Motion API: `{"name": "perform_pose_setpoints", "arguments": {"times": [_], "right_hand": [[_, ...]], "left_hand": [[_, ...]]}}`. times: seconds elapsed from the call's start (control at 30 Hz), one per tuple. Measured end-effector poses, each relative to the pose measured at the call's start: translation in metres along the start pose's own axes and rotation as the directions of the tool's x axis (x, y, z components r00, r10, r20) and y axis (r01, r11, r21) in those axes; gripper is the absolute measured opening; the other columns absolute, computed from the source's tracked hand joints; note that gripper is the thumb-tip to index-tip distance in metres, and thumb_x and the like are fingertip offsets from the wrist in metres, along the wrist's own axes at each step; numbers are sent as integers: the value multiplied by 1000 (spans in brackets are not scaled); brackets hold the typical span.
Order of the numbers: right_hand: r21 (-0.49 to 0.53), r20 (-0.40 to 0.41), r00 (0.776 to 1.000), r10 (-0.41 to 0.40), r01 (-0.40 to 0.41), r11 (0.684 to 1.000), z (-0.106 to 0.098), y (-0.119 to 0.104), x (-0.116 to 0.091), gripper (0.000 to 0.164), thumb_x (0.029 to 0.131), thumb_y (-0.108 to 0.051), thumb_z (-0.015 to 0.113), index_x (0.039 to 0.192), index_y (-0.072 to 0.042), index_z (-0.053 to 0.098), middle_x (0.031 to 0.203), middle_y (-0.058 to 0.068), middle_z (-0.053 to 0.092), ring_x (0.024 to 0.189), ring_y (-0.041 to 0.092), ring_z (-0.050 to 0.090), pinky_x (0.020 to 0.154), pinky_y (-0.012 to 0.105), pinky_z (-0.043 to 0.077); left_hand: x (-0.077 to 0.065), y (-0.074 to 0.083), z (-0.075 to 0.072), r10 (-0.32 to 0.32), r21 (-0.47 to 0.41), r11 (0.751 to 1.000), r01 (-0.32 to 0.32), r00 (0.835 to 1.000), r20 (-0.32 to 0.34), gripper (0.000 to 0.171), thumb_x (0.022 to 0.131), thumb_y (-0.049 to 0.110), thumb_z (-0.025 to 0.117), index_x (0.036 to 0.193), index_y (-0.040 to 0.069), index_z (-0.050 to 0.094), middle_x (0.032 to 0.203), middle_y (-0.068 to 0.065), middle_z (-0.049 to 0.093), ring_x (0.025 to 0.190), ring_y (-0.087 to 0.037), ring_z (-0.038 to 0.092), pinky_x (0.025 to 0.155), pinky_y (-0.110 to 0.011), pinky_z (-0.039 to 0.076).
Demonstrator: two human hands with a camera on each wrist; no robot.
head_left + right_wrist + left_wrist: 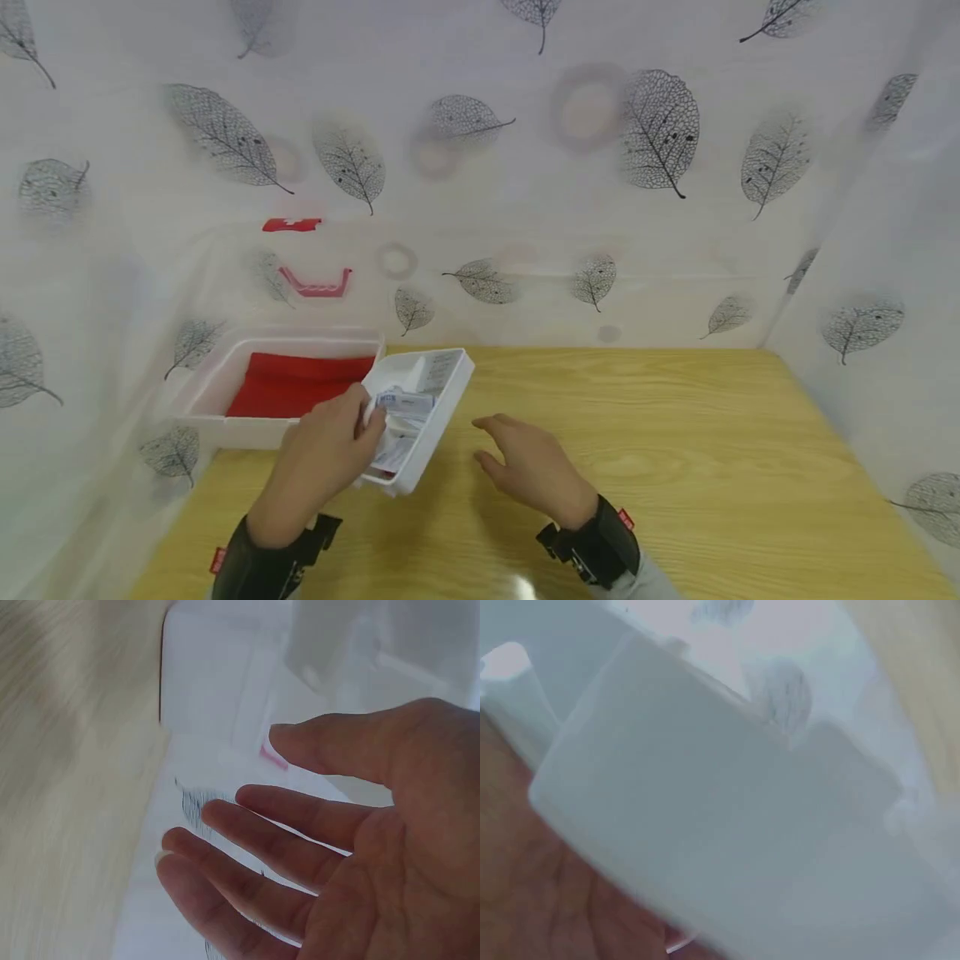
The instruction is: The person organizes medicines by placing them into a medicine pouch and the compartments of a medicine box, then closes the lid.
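In the head view my left hand (330,437) grips the left side of a white tray (442,417), which is tilted above the table. Inside the tray lie small packets and a white-and-blue box (405,405). The left wrist view shows the tray's plain white outer face (667,787) close up, with my palm along its lower edge. To the right of the tray my right hand (532,467) hovers over the table with relaxed, spread fingers and nothing in them. Its palm and fingers show plainly in the right wrist view.
A translucent white box (247,432) with a red cloth (292,385) inside stands at the table's back left. Behind it a red handle (318,287) shows against the leaf-printed curtain (480,192). The wooden table (675,450) extends to the right.
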State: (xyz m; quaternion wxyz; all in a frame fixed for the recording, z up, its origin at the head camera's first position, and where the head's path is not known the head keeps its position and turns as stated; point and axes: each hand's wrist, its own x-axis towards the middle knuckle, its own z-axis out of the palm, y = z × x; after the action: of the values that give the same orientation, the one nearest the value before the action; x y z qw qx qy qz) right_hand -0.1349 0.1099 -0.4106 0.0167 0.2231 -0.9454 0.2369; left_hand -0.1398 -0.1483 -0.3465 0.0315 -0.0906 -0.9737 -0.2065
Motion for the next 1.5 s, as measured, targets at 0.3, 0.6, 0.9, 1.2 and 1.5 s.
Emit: {"name": "perform_pose_setpoints", "arguments": {"times": [0.3, 0.6, 0.9, 1.2, 1.5], "right_hand": [[12, 100, 985, -137, 137, 991, 35, -37, 55, 57, 98, -24, 65, 151, -14, 46, 155, 3, 49, 130, 23, 58, 90, 36, 56], [-44, 114, 935, -337, 344, 938, 54, -76, 82, 77, 96, -16, 69, 161, -19, 29, 168, -3, 23, 150, 19, 34, 106, 37, 48], [-131, 103, 924, -369, 380, 916, 64, -87, 82, 73, 95, -18, 69, 159, -16, 33, 167, -2, 26, 150, 14, 33, 87, 24, 54], [-107, 125, 937, -326, 340, 935, 62, -85, 83, 76, 94, -18, 71, 160, -18, 32, 168, -5, 25, 87, 6, 61, 55, 14, 36], [-153, 128, 943, -308, 326, 933, 69, -93, 81, 77, 94, -22, 71, 160, -17, 31, 167, -1, 27, 142, 10, 45, 89, 21, 53]], "left_hand": [[5, -42, -47, 31, 72, 997, -21, 990, -137, 26, 99, 27, 60, 83, 11, 47, 60, 0, 43, 52, -16, 41, 47, -31, 31], [38, -114, -66, -38, 89, 995, 54, 984, -172, 30, 100, 31, 61, 89, 4, 53, 66, -4, 48, 60, -20, 46, 52, -32, 32], [61, -165, -52, -95, 101, 988, 115, 978, -188, 39, 101, 37, 59, 97, -2, 59, 70, -8, 53, 68, -25, 51, 60, -35, 33], [68, -179, -39, -137, 81, 985, 153, 974, -182, 41, 102, 37, 58, 101, -3, 60, 74, -10, 55, 73, -28, 51, 62, -35, 33], [66, -196, -35, -142, 98, 981, 168, 962, -234, 42, 103, 37, 56, 101, -4, 61, 79, -14, 60, 75, -30, 52, 65, -38, 35]]}}
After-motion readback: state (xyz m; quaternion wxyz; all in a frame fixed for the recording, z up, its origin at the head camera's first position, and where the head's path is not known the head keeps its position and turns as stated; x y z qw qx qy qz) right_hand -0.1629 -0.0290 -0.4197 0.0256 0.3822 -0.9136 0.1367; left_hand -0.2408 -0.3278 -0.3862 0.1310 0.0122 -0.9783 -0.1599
